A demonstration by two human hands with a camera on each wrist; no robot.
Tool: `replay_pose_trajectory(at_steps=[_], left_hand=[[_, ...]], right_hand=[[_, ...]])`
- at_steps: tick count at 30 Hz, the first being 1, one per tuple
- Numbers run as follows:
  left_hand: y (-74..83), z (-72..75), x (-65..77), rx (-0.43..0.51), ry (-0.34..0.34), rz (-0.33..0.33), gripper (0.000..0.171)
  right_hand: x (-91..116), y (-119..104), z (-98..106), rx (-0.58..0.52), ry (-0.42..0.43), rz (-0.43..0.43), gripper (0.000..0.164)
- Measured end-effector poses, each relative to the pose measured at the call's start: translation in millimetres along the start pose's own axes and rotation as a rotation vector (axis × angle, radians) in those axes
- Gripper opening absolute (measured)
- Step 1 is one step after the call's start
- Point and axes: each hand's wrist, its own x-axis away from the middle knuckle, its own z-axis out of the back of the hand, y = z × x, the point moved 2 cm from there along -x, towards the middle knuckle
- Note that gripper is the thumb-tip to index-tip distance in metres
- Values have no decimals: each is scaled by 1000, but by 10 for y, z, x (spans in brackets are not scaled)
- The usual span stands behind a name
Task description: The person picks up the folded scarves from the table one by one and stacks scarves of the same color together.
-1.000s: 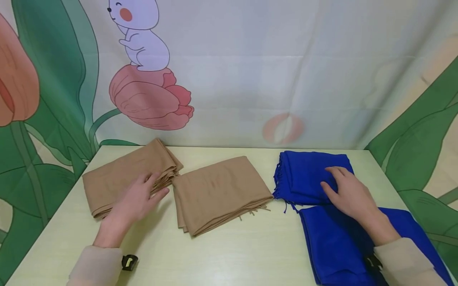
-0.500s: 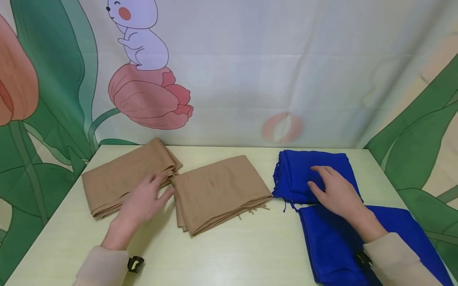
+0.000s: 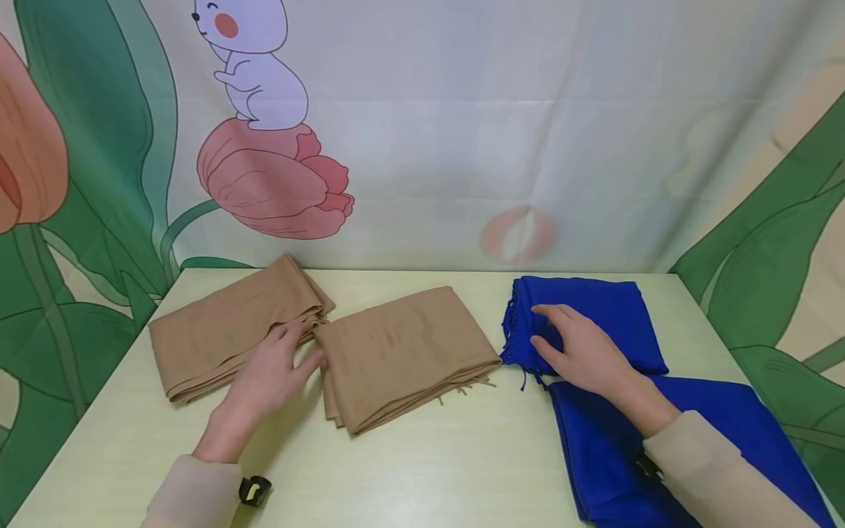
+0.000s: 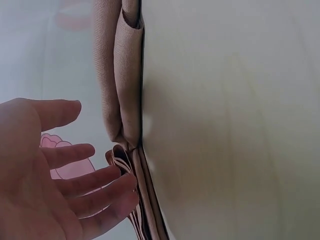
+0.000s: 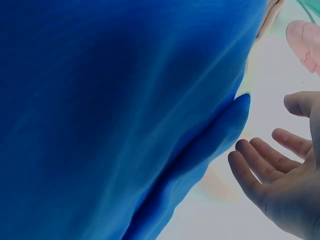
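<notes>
Two folded brown cloths lie on the table: the left brown cloth (image 3: 224, 330) is slanted at the back left, the middle brown cloth (image 3: 409, 352) has short fringe at its front right. My left hand (image 3: 267, 378) hovers at the left cloth's front right edge, fingers spread and holding nothing; in the left wrist view its fingers (image 4: 95, 185) are relaxed beside the folded edges. Over the fringed blue cloth (image 3: 607, 315) at the back right is my right hand (image 3: 584, 352), relaxed and holding nothing. A larger folded blue cloth (image 3: 726, 425) lies in front, partly under my right forearm.
The pale table (image 3: 409, 484) ends at a printed curtain (image 3: 422, 132) with flowers and a cartoon animal. Dark straps sit at both sleeve cuffs. The blue cloths reach toward the table's right edge.
My right hand has moved left across the fringed blue cloth. My left hand has shifted slightly right, toward the middle brown cloth. The cloths stay where they were.
</notes>
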Motion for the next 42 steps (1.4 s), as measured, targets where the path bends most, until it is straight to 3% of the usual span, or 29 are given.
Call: replay_pose_trajectory(at_steps=[14,22,32,42], left_hand=[[41,-20,-15,114,-9,16,62],[64,-55,-23,147,-50,56,68],[105,-124,-70,190,-126,137,88],[137,-166,-106,177,-185,148,93]], right_hand=[[-262,-263,-204,-186,-71,104,62],[-394,-351,-370,-214,-153,80,67],[-613,-415,-580,-255,-233,-13,75],[-745,-470,-736,-296,-204,-33,78]])
